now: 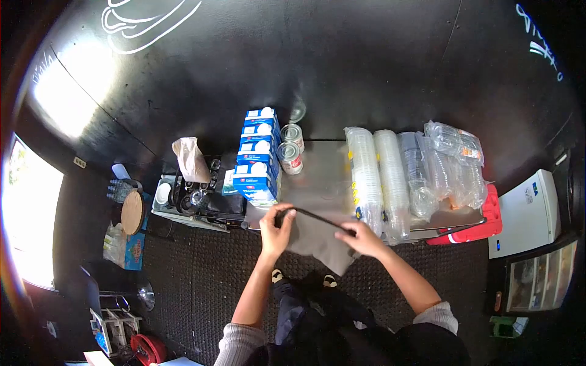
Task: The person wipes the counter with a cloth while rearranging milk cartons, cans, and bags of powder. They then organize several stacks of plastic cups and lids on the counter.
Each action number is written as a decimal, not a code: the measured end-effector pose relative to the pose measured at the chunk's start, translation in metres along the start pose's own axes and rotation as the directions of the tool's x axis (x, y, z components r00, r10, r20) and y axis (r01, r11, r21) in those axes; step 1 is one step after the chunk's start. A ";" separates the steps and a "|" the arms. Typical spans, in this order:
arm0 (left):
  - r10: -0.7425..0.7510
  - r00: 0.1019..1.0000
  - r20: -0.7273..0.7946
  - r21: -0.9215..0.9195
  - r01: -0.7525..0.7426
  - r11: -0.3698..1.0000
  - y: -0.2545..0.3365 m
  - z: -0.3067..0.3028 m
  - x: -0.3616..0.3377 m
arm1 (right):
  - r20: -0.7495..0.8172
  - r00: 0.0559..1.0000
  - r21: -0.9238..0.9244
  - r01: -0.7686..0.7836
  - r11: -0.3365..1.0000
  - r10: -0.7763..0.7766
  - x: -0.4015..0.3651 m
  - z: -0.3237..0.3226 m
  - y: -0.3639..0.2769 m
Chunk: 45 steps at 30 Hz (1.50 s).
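One dark edge [317, 216] of a grey cloth [318, 245] is in our grip — L hand [274, 230] nearly closed on one end, R hand [365, 240] pinching the other w/ thumb & fingers. We hold the cloth at the near side of the table [323, 171]. Farther back we see blue cartons [253, 174], 2 cans [290, 158] & wrapped cups [365, 177] — then the black wall [366, 67].

White fridge [524, 213]: blue label [535, 188], looks like "RCA". Left of fridge, print on blue cartons [255, 183] and cans [290, 158] unreadable.
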State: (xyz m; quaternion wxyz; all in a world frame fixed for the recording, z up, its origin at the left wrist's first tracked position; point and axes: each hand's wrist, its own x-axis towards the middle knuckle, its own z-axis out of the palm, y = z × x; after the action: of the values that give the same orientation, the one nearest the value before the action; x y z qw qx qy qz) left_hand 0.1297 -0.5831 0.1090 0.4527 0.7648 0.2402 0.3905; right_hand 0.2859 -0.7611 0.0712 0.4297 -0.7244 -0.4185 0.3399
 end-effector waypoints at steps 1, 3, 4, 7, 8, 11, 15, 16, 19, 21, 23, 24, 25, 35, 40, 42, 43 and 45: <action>0.017 0.999 -0.049 -0.014 -0.017 1.000 0.003 0.001 0.008 | -0.035 0.999 0.027 -0.001 1.000 0.002 0.011 -0.006 -0.010; 0.026 0.995 -0.092 -0.062 -0.032 0.998 0.013 0.000 0.022 | -0.130 0.986 0.052 0.110 0.993 -0.102 0.035 -0.019 -0.035; 0.058 0.991 -0.124 -0.089 -0.069 0.994 0.015 0.001 0.028 | -0.188 0.960 0.041 0.219 0.975 -0.208 0.047 -0.023 -0.044; 0.302 0.952 -0.045 0.161 -0.291 0.943 0.025 -0.003 0.033 | -0.197 0.890 -0.132 0.391 0.911 -0.411 0.082 -0.029 -0.052; 0.377 0.926 0.028 0.232 -0.373 0.898 0.024 -0.003 0.030 | -0.197 0.891 -0.130 0.389 0.912 -0.409 0.088 -0.027 -0.045; 0.160 0.931 0.328 0.299 -0.263 0.917 -0.003 0.006 0.004 | -0.071 0.983 -0.352 0.132 0.926 -0.168 0.123 -0.004 0.011; -0.052 0.917 0.396 0.312 -0.081 0.947 -0.063 0.023 -0.035 | -0.175 0.985 -0.301 -0.053 0.952 0.000 0.150 0.060 0.030; -0.049 0.917 0.396 0.310 -0.083 0.947 -0.068 0.026 -0.034 | -0.230 0.973 -0.328 -0.077 0.942 -0.001 0.159 0.077 0.031; -0.062 0.946 0.318 0.442 -0.090 0.892 -0.087 0.030 -0.027 | -0.344 0.934 -0.581 -0.134 0.803 -0.093 0.184 0.124 0.053; -0.084 0.954 0.287 0.479 -0.067 0.875 -0.097 0.035 -0.028 | -0.367 0.897 -0.703 -0.092 0.706 -0.248 0.192 0.127 0.068; -0.069 0.967 0.246 0.487 -0.061 0.871 -0.103 0.036 -0.027 | -0.352 0.903 -0.705 -0.082 0.704 -0.248 0.202 0.107 0.066; -0.080 0.965 0.249 0.488 -0.054 0.871 -0.106 0.038 -0.028 | -0.330 0.911 -0.710 -0.066 0.701 -0.249 0.207 0.097 0.065; -0.085 0.963 0.257 0.451 -0.041 0.892 -0.108 0.039 -0.031 | -0.346 0.907 -0.710 -0.086 0.699 -0.240 0.217 0.089 0.067; -0.105 0.953 0.286 0.293 0.018 0.956 -0.103 0.017 -0.040 | -0.642 0.746 -0.643 -0.396 0.656 -0.178 0.242 0.063 0.101; -0.084 0.947 0.310 0.223 0.013 0.975 -0.096 0.010 -0.047 | -0.546 0.816 -0.692 -0.311 0.651 -0.189 0.201 0.077 0.092; -0.084 0.940 0.330 0.206 0.015 0.978 -0.095 0.003 -0.052 | -0.604 0.788 -0.657 -0.410 0.633 -0.117 0.196 0.077 0.090; -0.076 0.938 0.340 0.204 0.005 0.979 -0.096 -0.002 -0.053 | -0.650 0.751 -0.628 -0.447 0.637 -0.115 0.196 0.084 0.088; -0.077 0.932 0.353 0.195 0.007 0.981 -0.096 -0.009 -0.058 | -0.663 0.742 -0.630 -0.483 0.608 -0.097 0.192 0.092 0.080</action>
State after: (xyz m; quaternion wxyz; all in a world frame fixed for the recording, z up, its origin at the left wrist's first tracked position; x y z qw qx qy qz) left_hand 0.0873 -0.5743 0.0052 0.4220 0.8576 0.2063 0.2094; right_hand 0.3134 -0.5806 -0.0637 0.1497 -0.9488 -0.2621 -0.0930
